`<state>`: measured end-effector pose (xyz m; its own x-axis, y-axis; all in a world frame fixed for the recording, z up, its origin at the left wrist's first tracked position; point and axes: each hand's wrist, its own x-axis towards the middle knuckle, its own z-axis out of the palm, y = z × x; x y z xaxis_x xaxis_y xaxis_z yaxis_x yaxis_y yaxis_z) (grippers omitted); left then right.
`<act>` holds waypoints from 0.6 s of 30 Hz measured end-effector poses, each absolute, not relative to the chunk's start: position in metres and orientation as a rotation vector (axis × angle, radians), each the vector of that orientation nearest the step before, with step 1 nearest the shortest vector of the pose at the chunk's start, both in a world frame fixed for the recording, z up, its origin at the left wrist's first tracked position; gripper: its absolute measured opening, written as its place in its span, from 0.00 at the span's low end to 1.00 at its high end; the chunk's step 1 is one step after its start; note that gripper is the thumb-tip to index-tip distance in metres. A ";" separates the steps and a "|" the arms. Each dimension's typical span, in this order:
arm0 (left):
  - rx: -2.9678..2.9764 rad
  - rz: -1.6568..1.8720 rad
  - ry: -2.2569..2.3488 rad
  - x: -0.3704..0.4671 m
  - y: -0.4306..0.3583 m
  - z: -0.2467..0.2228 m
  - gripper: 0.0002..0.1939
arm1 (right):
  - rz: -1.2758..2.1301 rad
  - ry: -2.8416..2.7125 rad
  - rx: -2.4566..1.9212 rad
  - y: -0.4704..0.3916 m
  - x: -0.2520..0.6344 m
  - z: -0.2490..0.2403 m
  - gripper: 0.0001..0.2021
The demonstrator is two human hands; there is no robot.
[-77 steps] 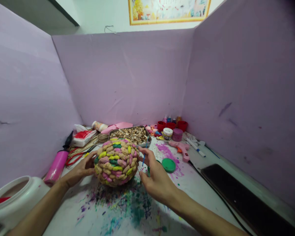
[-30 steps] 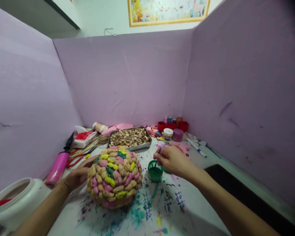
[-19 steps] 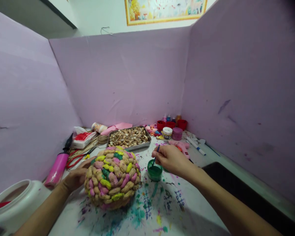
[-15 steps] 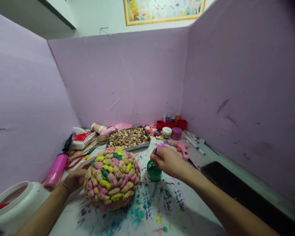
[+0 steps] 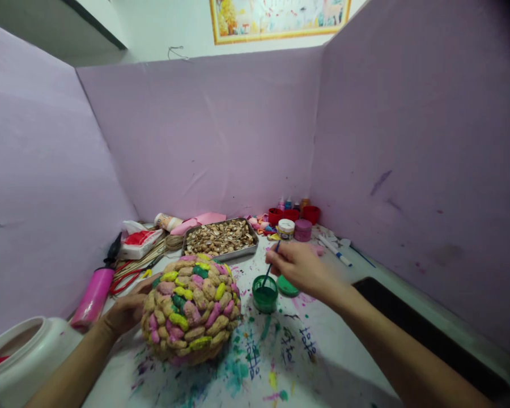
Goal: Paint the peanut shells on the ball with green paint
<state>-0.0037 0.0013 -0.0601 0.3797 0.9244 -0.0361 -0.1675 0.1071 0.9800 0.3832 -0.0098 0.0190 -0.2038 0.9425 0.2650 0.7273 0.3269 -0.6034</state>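
Observation:
A ball covered in peanut shells (image 5: 191,317) sits on the paint-stained table, some shells painted pink, yellow or green. My left hand (image 5: 127,309) steadies it from the left; its fingertips are partly hidden behind the ball. Between the fingers of my right hand (image 5: 300,263) is a thin dark blue paintbrush (image 5: 270,268), pinched and slanting down. The brush tip is inside an open jar of green paint (image 5: 265,299), just right of the ball. Beside the jar lies a green lid (image 5: 287,286).
Behind stands a metal tray (image 5: 238,256) of peanut shells. Paint pots (image 5: 302,230) and red cups (image 5: 311,214) are at the back right. A black phone-like slab (image 5: 425,334) lies right. Scissors (image 5: 125,280), a pink pump (image 5: 92,297) and a white tub (image 5: 42,351) are at left.
My right hand has risen slightly and shifted right, showing more of the brush and uncovering the green lid. The left hand keeps its place on the ball. The view has shifted slightly.

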 end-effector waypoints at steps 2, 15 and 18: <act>1.180 0.952 0.839 -0.003 0.001 -0.060 0.20 | 0.510 -1.865 -1.430 -0.013 0.391 0.029 0.18; 1.154 0.949 0.871 0.006 -0.002 -0.055 0.37 | 1.102 -1.400 -0.835 -0.040 0.374 0.040 0.16; 1.141 0.954 0.860 0.006 -0.003 -0.056 0.38 | 1.115 -1.397 -0.827 -0.040 0.371 0.037 0.16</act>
<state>0.0065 -0.0026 -0.0557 0.3589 0.9306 -0.0725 -0.1682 0.1409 0.9756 0.3706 -0.0403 0.0372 -0.1434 0.9353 0.3235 -0.1087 0.3100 -0.9445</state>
